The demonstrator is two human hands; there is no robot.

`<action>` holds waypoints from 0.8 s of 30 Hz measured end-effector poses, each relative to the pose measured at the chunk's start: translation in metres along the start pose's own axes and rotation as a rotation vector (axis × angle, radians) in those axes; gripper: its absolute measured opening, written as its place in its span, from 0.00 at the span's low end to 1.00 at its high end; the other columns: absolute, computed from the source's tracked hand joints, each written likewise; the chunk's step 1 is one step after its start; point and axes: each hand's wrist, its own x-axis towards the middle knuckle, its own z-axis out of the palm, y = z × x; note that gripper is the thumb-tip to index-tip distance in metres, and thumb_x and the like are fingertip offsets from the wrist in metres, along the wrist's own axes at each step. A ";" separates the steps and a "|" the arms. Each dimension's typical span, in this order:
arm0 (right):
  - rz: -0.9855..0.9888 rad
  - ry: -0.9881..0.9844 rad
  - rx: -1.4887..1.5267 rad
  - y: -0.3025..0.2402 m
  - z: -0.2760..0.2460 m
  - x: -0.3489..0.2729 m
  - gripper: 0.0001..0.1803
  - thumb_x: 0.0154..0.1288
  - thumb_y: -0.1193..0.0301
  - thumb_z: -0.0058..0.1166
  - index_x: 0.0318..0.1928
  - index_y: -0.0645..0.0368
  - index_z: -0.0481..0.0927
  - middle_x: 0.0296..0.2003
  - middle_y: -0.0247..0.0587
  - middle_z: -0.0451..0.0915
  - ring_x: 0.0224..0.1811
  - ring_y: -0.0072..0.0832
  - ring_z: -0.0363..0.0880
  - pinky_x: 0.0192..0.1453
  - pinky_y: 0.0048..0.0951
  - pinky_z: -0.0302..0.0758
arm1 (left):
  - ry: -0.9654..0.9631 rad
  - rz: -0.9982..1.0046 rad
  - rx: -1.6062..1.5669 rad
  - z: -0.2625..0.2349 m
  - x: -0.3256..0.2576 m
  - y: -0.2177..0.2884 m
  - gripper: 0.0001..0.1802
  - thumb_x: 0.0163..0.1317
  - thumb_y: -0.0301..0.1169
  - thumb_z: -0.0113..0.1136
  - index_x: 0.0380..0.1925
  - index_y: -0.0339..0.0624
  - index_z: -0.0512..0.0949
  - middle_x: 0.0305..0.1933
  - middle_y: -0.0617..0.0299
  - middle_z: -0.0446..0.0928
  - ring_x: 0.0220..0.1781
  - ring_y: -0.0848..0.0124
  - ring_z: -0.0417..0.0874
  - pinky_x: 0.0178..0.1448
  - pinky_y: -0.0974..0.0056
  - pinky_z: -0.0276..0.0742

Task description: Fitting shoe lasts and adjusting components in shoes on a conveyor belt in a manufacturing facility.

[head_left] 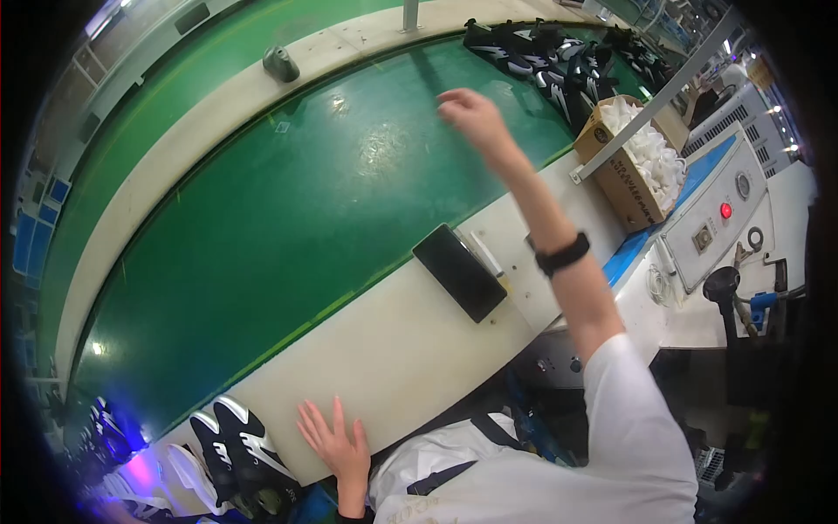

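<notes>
The right hand [467, 109] is reaching far out over the green conveyor belt [288, 218], arm stretched nearly straight, fingers loosely curled and holding nothing. It is hanging in the air short of the pile of black-and-white sneakers [559, 61] lying at the far end of the belt, near them but not touching. A black wristband [563, 255] is circling the forearm where it is crossing the pale worktop [384, 358] that runs along the belt's near edge.

The left hand [336, 445] is lying flat on that worktop's near edge, fingers spread, gripping nothing. Just beside it, below the worktop's edge, more black-and-white sneakers [231, 445] are sitting in a heap.

Between the two arms a black phone [460, 272] is lying face up on the worktop, just beside the right forearm. Beyond the arm, a cardboard box [624, 170] of white stuffing is standing next to a grey control panel with a red button [725, 210]. A small grey object [280, 63] is sitting on the belt's far border.
</notes>
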 end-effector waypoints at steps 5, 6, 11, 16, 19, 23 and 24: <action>0.172 0.408 -0.766 0.111 -0.114 0.078 0.31 0.59 0.55 0.58 0.57 0.62 0.76 0.52 0.58 0.80 0.57 0.53 0.78 0.62 0.44 0.74 | -0.020 -0.011 -0.013 -0.003 0.004 0.006 0.29 0.64 0.37 0.55 0.66 0.47 0.71 0.77 0.40 0.52 0.78 0.40 0.51 0.78 0.36 0.43; 0.268 0.398 -0.799 0.129 -0.134 0.083 0.35 0.61 0.52 0.57 0.61 0.62 0.71 0.58 0.60 0.74 0.61 0.57 0.73 0.64 0.49 0.71 | -0.026 -0.014 -0.016 -0.003 0.002 0.005 0.29 0.64 0.37 0.55 0.66 0.46 0.71 0.77 0.40 0.53 0.78 0.40 0.51 0.77 0.36 0.43; 0.453 0.453 -1.007 0.165 -0.191 0.092 0.38 0.62 0.49 0.58 0.64 0.60 0.65 0.64 0.60 0.67 0.67 0.58 0.65 0.69 0.55 0.62 | -0.035 -0.030 0.034 -0.001 -0.001 -0.001 0.29 0.64 0.39 0.54 0.66 0.45 0.71 0.77 0.40 0.54 0.78 0.40 0.51 0.77 0.36 0.44; 0.470 0.505 -1.063 0.190 -0.225 0.102 0.38 0.62 0.53 0.61 0.64 0.63 0.62 0.65 0.63 0.64 0.69 0.61 0.60 0.70 0.56 0.60 | -0.048 -0.023 0.013 -0.002 0.003 0.001 0.28 0.65 0.40 0.53 0.65 0.43 0.72 0.77 0.39 0.54 0.78 0.39 0.52 0.77 0.36 0.45; 0.455 0.575 -1.075 0.200 -0.223 0.107 0.38 0.62 0.57 0.62 0.64 0.65 0.61 0.66 0.65 0.60 0.71 0.62 0.54 0.71 0.57 0.59 | -0.031 -0.033 -0.005 0.000 -0.001 -0.004 0.28 0.62 0.40 0.56 0.63 0.45 0.74 0.75 0.37 0.55 0.76 0.36 0.53 0.74 0.33 0.48; 0.448 0.609 -1.030 0.201 -0.230 0.110 0.37 0.61 0.61 0.62 0.64 0.66 0.61 0.66 0.66 0.57 0.72 0.62 0.50 0.72 0.57 0.60 | -0.029 -0.017 0.033 -0.003 0.000 0.003 0.29 0.66 0.40 0.51 0.65 0.43 0.71 0.76 0.39 0.54 0.77 0.36 0.53 0.75 0.35 0.47; 0.447 0.606 -1.023 0.200 -0.228 0.113 0.37 0.61 0.61 0.62 0.64 0.66 0.61 0.66 0.66 0.57 0.72 0.62 0.50 0.72 0.57 0.60 | -0.041 -0.034 0.040 -0.003 0.000 0.003 0.29 0.66 0.40 0.51 0.65 0.43 0.71 0.76 0.39 0.54 0.77 0.36 0.53 0.75 0.35 0.47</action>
